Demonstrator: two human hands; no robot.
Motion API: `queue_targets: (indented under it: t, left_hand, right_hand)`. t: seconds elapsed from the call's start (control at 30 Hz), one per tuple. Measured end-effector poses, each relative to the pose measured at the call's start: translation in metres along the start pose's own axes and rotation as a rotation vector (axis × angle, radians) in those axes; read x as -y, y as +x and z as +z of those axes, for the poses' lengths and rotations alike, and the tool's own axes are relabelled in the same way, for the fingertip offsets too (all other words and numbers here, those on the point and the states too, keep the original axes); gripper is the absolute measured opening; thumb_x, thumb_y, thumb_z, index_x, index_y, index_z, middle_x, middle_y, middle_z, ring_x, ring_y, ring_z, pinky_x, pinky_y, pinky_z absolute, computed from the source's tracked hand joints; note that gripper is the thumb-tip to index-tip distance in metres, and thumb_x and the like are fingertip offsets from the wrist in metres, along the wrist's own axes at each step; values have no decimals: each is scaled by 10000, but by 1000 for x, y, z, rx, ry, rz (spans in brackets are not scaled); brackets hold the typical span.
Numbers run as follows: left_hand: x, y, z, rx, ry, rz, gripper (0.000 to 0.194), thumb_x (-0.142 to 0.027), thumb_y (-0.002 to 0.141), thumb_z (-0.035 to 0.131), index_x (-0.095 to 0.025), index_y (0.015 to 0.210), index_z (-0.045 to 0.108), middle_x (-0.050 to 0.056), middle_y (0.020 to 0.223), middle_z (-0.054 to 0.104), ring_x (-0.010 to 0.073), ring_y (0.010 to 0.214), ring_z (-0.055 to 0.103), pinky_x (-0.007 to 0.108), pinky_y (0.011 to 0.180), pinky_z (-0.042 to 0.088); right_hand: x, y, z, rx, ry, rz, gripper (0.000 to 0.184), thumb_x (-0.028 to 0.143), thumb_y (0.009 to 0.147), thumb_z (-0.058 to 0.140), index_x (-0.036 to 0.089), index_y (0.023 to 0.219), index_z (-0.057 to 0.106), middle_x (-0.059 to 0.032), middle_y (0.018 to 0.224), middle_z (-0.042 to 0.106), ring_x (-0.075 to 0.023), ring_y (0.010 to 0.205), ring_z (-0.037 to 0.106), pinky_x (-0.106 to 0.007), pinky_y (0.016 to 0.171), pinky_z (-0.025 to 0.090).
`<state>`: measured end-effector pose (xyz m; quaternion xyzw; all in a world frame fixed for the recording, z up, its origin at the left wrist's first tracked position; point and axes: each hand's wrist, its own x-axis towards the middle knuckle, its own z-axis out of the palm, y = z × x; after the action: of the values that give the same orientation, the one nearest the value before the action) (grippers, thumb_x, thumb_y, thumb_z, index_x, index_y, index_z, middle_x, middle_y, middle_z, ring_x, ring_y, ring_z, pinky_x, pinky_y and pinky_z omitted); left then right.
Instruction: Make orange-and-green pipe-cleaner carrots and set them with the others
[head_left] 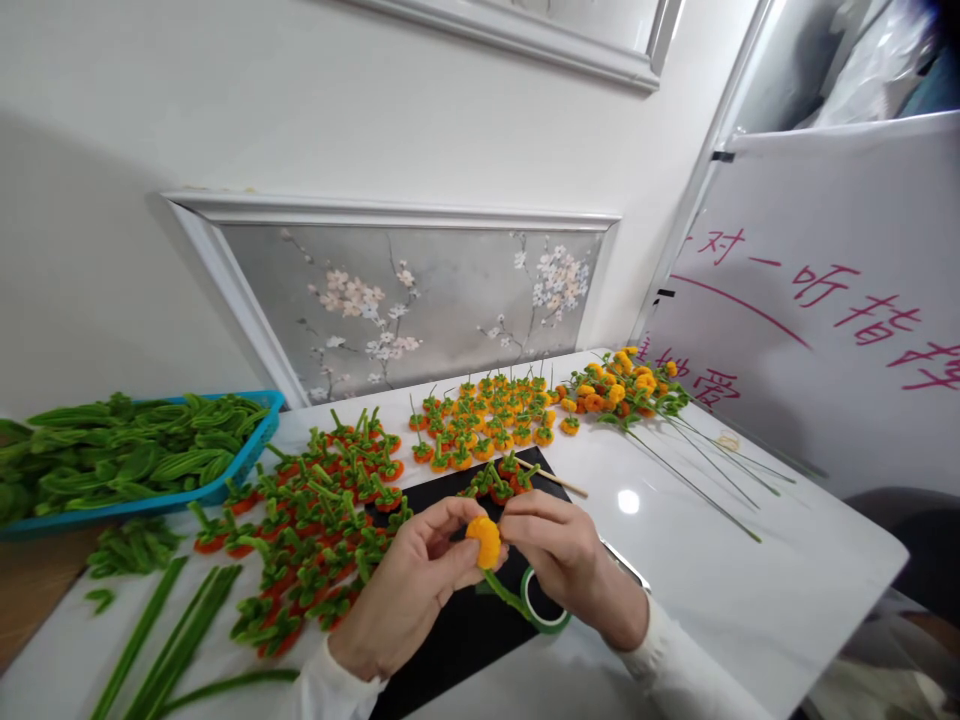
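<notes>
Over the black mat (442, 650), my left hand (412, 585) pinches a small yellow chenille pumpkin (484, 541) between thumb and forefinger. My right hand (570, 560) is closed against the pumpkin's right side; its fingertips are partly hidden there. A green fuzzy stem (504, 592) shows below the pumpkin and runs down to a roll of green tape (551, 627) lying under my right hand. Just beyond my hands, a few red and green chenille pieces (501, 486) sit on the mat near a thin wooden stick (559, 477).
Many orange-red pieces with green tops (322, 530) stand left of the mat, with yellow-orange ones (487, 420) behind. Long-stemmed yellow flowers (626, 385) lie at the back right. A blue tray (247, 455) holds green chenille shapes. Green chenille strips (180, 640) lie front left on the white table (712, 570).
</notes>
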<state>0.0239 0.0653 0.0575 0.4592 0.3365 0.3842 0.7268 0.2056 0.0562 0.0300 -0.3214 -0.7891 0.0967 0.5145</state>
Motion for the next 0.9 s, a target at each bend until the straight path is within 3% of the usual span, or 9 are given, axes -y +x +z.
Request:
queue_targets:
  t: [0.13, 0.43, 0.57, 0.63, 0.73, 0.9]
  left_hand:
    - [-1, 1, 1, 8, 25, 5, 247, -230, 752, 726, -216, 988, 653, 15, 944, 646, 157, 810, 657, 274, 774, 529]
    - [-2, 0, 4, -10, -2, -8, 156, -217, 796, 685, -191, 944, 643, 15, 911, 637, 140, 830, 643, 232, 769, 527]
    - [-2, 3, 3, -91, -122, 37, 117, -192, 803, 674, -171, 916, 651, 22, 911, 631, 153, 877, 636, 253, 831, 521]
    - [0, 5, 1, -156, -167, 63, 128, -180, 782, 695, -173, 902, 655, 20, 907, 640, 148, 861, 639, 248, 813, 528]
    - [2, 7, -1, -235, -175, 72, 159, -172, 760, 716, -179, 911, 665, 18, 901, 657, 121, 808, 627, 200, 724, 537]
    - [3, 7, -1, -230, -234, 73, 127, -113, 759, 707, -163, 872, 677, 11, 865, 670, 90, 762, 621, 158, 700, 534]
  right_hand:
    - [0, 1, -1, 56, -31, -24, 271, 131, 927, 392, 176, 893, 658, -88, 899, 633, -137, 769, 603, -242, 673, 517]
    - [-12, 0, -4, 84, -15, -15, 246, 118, 919, 426, 185, 952, 661, -79, 927, 640, -134, 790, 603, -250, 698, 516]
    - [-8, 3, -8, -45, -78, 39, 185, 148, 892, 486, 205, 943, 654, -75, 909, 655, -181, 863, 597, -347, 785, 498]
    - [-3, 3, -6, -101, -36, 130, 114, 177, 872, 519, 192, 894, 630, -63, 860, 645, -169, 811, 599, -311, 737, 502]
    - [4, 1, 3, -24, 54, 225, 66, 239, 825, 599, 181, 854, 586, -24, 774, 627, -136, 701, 591, -244, 656, 495]
    - [5, -3, 18, 3, 48, 190, 71, 218, 863, 561, 182, 846, 620, -13, 723, 624, -112, 629, 573, -206, 616, 474]
